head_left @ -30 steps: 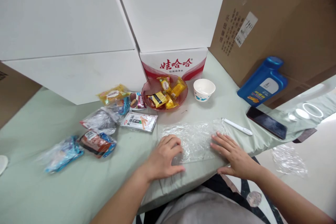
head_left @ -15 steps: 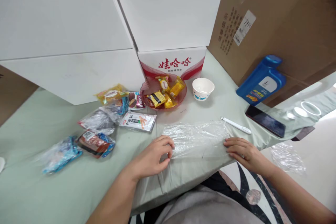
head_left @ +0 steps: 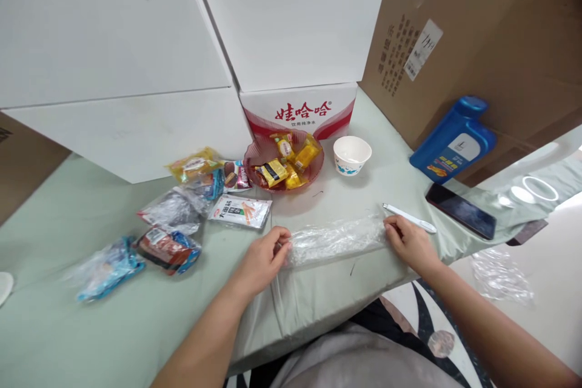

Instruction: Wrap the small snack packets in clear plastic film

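A clear, crinkled plastic bag [head_left: 336,241] lies as a narrow strip near the table's front edge. My left hand [head_left: 268,254] pinches its left end, thumb against curled fingers. At the opposite end, my right hand [head_left: 409,244] grips the plastic with bent fingers. Just beyond the right hand lies a slim white pen-like tool [head_left: 411,219], partly behind the fingers. A white paper bowl [head_left: 352,156] with a blue pattern stands farther back. Beside it, a pink glass bowl [head_left: 314,177] holds several yellow-wrapped snacks [head_left: 274,172].
Several snack packets [head_left: 168,247] lie to the left, with a flat white packet [head_left: 240,211] nearer the middle. On the right are a phone [head_left: 461,211] and a blue bottle [head_left: 454,139] before a brown carton [head_left: 473,42]. White boxes [head_left: 291,18] wall the back.
The plastic's near edge has moved away from me, making a narrower strip. My right hand has shifted up and slightly left; both hands' fingers are now more curled onto the ends.
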The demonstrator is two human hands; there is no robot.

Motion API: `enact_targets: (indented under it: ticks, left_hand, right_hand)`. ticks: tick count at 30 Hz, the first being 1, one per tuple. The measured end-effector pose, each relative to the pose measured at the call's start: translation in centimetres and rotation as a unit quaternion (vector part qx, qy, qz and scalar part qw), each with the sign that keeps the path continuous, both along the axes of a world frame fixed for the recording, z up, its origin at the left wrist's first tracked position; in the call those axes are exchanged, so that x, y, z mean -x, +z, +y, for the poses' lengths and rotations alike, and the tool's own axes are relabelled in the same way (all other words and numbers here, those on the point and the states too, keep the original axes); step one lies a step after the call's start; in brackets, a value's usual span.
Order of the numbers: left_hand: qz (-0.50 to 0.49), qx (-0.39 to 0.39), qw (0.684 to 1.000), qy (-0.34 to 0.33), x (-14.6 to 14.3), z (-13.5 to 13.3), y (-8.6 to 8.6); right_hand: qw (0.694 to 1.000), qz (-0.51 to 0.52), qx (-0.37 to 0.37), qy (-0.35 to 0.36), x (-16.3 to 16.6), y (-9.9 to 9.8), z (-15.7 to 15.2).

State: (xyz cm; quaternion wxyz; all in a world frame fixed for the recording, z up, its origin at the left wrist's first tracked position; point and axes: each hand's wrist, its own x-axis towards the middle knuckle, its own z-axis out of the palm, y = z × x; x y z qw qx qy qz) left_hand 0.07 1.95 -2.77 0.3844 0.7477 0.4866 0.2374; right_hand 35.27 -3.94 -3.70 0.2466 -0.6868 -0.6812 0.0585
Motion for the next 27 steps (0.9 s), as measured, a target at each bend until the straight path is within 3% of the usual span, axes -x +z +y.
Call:
enact_targets:
  ticks: [6, 12, 15, 18, 20, 22, 25, 27]
  left_hand:
    - [0.081, -0.097, 0.991, 0.054, -0.2, 0.6, -1.2]
    - [0.210, -0.163, 0.960, 0.092, -1.1, 0.3, -2.2]
    - [0.246, -0.218, 0.938, 0.112, -1.3, -0.1, -2.0]
    - [0.204, -0.315, 0.915, 0.145, -1.2, -0.5, -1.1]
    - [0.150, -0.367, 0.912, 0.107, -1.3, -0.7, -0.6]
    - [0.110, -0.378, 0.919, 0.003, -1.5, -0.8, -0.5]
    - [0.110, -0.335, 0.925, -0.143, -2.1, -0.9, -1.3]
    - [0.139, -0.301, 0.928, -0.170, -2.3, -0.9, -2.1]
  right_hand:
    - [0.994, -0.099, -0.037, -0.023, 0.5, -1.3, 1.3]
    - [0.987, -0.145, -0.039, -0.052, 0.8, -1.7, 1.9]
    - [0.987, -0.149, -0.023, -0.059, 1.1, -1.5, 2.2]
    - [0.987, -0.144, -0.017, -0.068, 1.3, -1.1, 2.3]
    - [0.987, -0.139, -0.024, -0.074, 1.4, -0.9, 2.3]
    - [0.988, -0.132, -0.030, -0.074, 1.5, -1.0, 2.3]
    - [0.989, -0.124, -0.026, -0.077, 1.3, -1.3, 2.6]
    - [0.988, -0.129, -0.023, -0.080, 1.1, -1.4, 2.8]
